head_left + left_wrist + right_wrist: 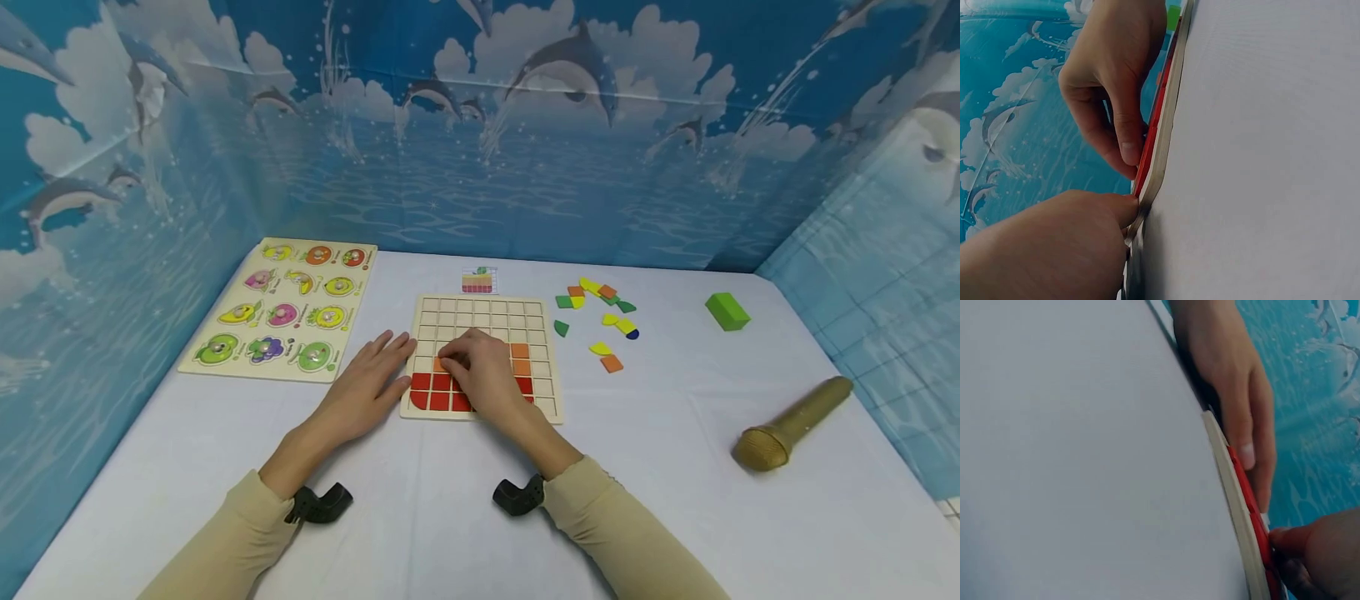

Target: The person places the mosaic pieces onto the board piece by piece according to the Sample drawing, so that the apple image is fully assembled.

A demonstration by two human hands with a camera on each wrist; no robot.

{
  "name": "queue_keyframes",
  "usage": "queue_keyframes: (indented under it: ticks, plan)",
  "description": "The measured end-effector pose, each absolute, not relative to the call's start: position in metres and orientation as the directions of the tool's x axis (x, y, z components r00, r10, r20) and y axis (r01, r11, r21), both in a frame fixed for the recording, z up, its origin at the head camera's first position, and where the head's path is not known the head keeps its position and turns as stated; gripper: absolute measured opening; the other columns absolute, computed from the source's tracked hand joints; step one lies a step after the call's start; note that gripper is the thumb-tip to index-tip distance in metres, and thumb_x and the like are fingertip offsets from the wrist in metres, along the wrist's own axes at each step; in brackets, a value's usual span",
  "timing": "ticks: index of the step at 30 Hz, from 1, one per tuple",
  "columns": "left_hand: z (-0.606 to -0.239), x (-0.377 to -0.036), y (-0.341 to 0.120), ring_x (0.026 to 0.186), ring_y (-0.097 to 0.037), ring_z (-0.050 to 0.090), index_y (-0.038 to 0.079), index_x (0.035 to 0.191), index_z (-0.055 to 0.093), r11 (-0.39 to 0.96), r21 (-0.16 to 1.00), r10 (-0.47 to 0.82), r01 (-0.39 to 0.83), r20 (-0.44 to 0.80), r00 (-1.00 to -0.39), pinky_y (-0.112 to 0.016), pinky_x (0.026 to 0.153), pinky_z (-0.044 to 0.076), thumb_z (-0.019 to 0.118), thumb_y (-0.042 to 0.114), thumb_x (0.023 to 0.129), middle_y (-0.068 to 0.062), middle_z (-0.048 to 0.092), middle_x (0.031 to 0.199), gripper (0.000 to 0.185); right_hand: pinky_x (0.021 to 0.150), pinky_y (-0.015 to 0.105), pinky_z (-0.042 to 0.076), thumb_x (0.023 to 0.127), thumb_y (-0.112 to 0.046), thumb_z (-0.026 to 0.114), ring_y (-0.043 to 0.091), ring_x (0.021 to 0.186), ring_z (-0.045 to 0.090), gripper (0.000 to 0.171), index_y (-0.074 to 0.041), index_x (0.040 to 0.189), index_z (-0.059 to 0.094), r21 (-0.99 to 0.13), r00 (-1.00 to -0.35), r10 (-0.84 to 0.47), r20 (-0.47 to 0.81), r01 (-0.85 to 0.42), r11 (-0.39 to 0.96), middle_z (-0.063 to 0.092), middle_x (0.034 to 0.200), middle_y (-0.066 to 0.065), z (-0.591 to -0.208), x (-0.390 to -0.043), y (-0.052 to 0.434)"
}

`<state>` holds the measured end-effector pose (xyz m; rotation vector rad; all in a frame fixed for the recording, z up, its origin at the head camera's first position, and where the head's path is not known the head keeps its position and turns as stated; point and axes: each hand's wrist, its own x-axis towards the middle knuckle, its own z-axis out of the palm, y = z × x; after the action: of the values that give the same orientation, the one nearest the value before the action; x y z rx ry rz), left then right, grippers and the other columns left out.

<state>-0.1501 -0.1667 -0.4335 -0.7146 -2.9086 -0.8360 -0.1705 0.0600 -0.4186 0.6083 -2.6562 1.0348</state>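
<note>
A wooden grid board (pixel 482 319) lies on the white table, its lower rows filled with red tiles (pixel 440 401) and some orange tiles (pixel 520 351). Over the board's middle, my right hand (pixel 483 375) has thumb and fingertips brought together at an orange tile (pixel 438 364) on the left side. The fingers cover part of that tile. My left hand (pixel 367 392) lies with fingers extended at the board's left edge, touching it. In the left wrist view, the right hand (pixel 1116 81) reaches down to the board's red row. The right wrist view shows the left hand (pixel 1235 387) at the board's rim.
A small pattern card (pixel 478 281) lies behind the board. To the right are scattered loose tiles, including a green one (pixel 561 328) and an orange one (pixel 611 363). Farther right are a green block (pixel 727 312) and a gold microphone (pixel 791 425). A fruit puzzle board (pixel 281 312) lies left.
</note>
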Motion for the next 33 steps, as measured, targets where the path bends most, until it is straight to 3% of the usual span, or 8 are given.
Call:
queue_keyframes:
  ticks: [9, 17, 26, 33]
  plan:
    - [-0.433, -0.149, -0.168, 0.163, -0.035, 0.020, 0.008, 0.163, 0.041, 0.745, 0.498, 0.420, 0.443, 0.164, -0.892, -0.055, 0.133, 0.016, 0.059, 0.027, 0.108, -0.011, 0.037, 0.170, 0.061, 0.074, 0.026, 0.057, 0.096, -0.010, 0.078, 0.015, 0.083, 0.063, 0.018, -0.005, 0.113, 0.080, -0.608, -0.888, -0.295, 0.353, -0.457, 0.649, 0.074, 0.100, 0.005, -0.413, -0.166, 0.060]
    - [-0.433, -0.149, -0.167, 0.163, -0.034, 0.019, 0.009, 0.163, 0.040, 0.742, 0.502, 0.424, 0.444, 0.161, -0.891, -0.054, 0.134, 0.015, 0.060, 0.028, 0.107, -0.011, 0.036, 0.171, 0.063, 0.079, 0.034, 0.062, 0.096, -0.009, 0.076, 0.021, 0.088, 0.068, 0.019, -0.002, 0.114, 0.079, -0.635, -0.895, -0.247, 0.370, -0.438, 0.636, 0.076, 0.104, 0.010, -0.398, -0.169, 0.101]
    - [-0.434, -0.150, -0.165, 0.163, -0.034, 0.018, 0.010, 0.164, 0.039, 0.741, 0.506, 0.422, 0.440, 0.159, -0.893, -0.054, 0.134, 0.015, 0.060, 0.027, 0.107, -0.010, 0.035, 0.171, 0.063, 0.087, 0.050, 0.062, 0.094, -0.005, 0.075, 0.035, 0.096, 0.069, 0.027, 0.005, 0.119, 0.074, -0.626, -0.936, -0.073, 0.345, -0.287, 0.725, 0.073, 0.110, 0.022, -0.391, -0.168, 0.181]
    - [-0.433, -0.148, -0.165, 0.163, -0.034, 0.019, 0.008, 0.163, 0.040, 0.741, 0.507, 0.420, 0.441, 0.162, -0.893, -0.054, 0.134, 0.015, 0.059, 0.026, 0.107, -0.011, 0.037, 0.170, 0.062, 0.086, 0.051, 0.056, 0.092, -0.005, 0.076, 0.039, 0.101, 0.064, 0.035, 0.009, 0.123, 0.071, -0.550, -0.950, 0.051, 0.308, -0.134, 0.825, 0.068, 0.113, 0.026, -0.401, -0.155, 0.225]
